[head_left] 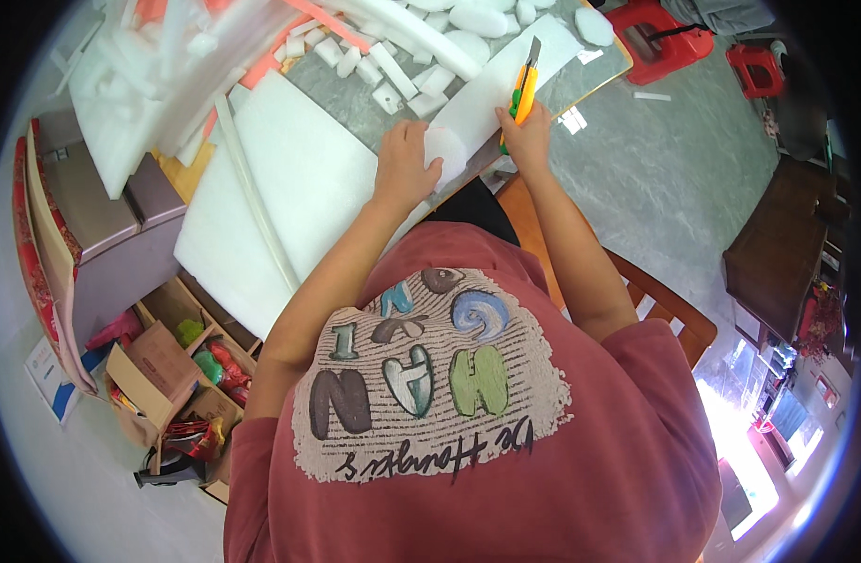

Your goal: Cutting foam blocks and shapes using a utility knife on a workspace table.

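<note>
My right hand (527, 139) is closed around a yellow and green utility knife (523, 98), its blade out and pointing away from me. Beneath the knife lies a long white foam strip (505, 80) along the near edge of the table. My left hand (404, 167) grips the left edge of a rounded white foam piece (446, 150), thumb and fingers bent at its side. This piece rests at the near end of the strip. Beyond my left hand are several small white foam blocks (390, 70) on the grey tabletop (332, 89).
A large white foam sheet (261, 169) covers the left of the table, with a thin foam strip (252, 192) across it. More foam pieces are heaped at the far left. Red stools (655, 42) stand at the far right. Open cardboard boxes (163, 371) sit lower left.
</note>
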A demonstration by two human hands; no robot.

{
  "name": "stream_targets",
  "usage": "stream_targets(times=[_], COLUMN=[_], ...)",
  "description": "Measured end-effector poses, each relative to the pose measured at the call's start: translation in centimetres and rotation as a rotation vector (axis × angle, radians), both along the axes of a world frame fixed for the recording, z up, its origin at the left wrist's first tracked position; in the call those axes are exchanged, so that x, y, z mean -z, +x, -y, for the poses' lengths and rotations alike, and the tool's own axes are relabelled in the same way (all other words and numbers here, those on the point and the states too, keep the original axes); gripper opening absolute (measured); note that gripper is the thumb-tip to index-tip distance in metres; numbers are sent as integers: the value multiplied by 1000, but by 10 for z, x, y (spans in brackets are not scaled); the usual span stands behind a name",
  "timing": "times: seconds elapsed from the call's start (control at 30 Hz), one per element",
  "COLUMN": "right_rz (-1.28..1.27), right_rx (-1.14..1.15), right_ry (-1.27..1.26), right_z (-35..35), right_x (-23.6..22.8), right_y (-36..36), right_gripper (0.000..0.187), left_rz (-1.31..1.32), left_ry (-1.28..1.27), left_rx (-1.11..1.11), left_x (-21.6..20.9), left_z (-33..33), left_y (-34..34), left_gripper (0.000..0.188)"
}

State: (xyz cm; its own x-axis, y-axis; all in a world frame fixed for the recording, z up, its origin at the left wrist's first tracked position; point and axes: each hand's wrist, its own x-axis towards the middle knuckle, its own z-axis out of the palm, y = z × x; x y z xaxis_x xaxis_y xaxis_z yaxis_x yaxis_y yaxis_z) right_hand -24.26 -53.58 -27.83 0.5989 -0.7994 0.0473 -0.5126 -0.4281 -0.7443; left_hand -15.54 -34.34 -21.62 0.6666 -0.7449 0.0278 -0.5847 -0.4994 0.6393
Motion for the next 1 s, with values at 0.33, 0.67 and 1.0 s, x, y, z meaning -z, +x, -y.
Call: stream_targets(times=[0.33, 0.67, 1.0], right_rz=[243, 137, -123], right_rx=[66, -454, -556], right_ry=[146, 112, 183], right_z=[-34, -73, -67], right_x=[-34, -47, -38], right_y=[-22, -8, 3], right_gripper=[37, 41, 46], left_rz=[103, -1539, -1421], left_ry=[-213, -576, -621], left_rx=[-119, -535, -312], left_x=[-7, 8, 15], left_z=[-30, -66, -55], left_y=[-34, -56, -48], left_gripper=[37, 61, 59])
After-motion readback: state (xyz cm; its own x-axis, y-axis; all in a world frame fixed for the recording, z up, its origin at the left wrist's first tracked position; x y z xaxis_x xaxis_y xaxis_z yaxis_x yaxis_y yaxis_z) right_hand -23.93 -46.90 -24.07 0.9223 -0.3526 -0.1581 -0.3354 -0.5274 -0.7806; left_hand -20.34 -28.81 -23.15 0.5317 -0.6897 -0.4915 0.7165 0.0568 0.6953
